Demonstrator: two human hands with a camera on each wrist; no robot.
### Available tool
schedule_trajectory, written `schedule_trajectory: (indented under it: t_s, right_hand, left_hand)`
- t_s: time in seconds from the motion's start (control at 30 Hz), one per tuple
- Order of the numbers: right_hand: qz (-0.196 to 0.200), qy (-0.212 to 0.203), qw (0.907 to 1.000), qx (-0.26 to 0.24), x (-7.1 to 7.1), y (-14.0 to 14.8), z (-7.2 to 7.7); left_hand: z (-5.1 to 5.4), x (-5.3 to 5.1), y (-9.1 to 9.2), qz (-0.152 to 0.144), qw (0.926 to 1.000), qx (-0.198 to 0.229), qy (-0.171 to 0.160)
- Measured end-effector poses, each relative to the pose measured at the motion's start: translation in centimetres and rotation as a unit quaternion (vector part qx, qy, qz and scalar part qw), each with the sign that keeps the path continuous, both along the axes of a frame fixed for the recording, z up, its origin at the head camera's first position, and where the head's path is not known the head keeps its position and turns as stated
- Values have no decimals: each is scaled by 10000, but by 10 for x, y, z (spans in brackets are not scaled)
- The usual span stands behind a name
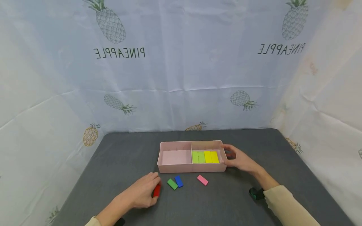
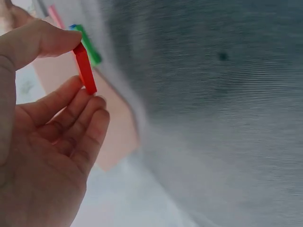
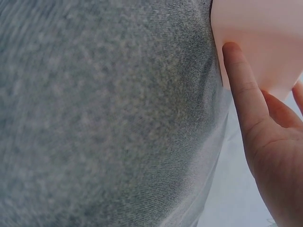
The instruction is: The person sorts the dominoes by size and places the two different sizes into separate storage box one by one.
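Note:
A red block is pinched between the thumb and fingertips of my left hand, low over the dark table left of the other loose blocks. The left wrist view shows the red block held by its two ends. My right hand grips the right end of a pink two-compartment box, thumb at the near corner and fingers at the far one. Light green blocks and yellow blocks lie side by side in its right compartment; the left compartment holds nothing.
In front of the box lie a green block, a blue block touching or nearly touching it, and a pink block farther right. A pineapple-print cloth hangs behind and beside the dark table.

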State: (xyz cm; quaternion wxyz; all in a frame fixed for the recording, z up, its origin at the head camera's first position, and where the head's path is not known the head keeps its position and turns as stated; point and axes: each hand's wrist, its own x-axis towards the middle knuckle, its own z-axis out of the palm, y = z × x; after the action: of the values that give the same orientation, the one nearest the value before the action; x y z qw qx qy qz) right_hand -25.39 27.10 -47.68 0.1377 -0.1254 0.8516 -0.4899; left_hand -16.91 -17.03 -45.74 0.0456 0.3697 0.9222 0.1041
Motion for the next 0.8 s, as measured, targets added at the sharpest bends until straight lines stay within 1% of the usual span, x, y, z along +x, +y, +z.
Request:
schedule_trajectory:
  t_s: [0.07,0.2,0.33,0.43,0.6,0.8]
  right_hand:
    - [10,21,10000,-11,1,0,1]
    - [-15,21,10000,7,2,-1,1]
    - [-93,-5,9999,45,2,-1,0]
    - [-110,-21,9999,-15,1,-1,-1]
    - [-130,-10,9999,2,2,-2,-2]
    - [-179,-21,9998,36,1,-3,-1]
  left_hand:
    - [5,-1,4,-34,9999,50,149]
    - [14,-5,12,-7,9994,160,292]
    - [24,-11,18,106,9986,402,325]
    - [30,-16,22,184,9975,567,384]
    - [35,-24,28,278,9960,719,453]
    - [42,-33,37,311,9942,901,490]
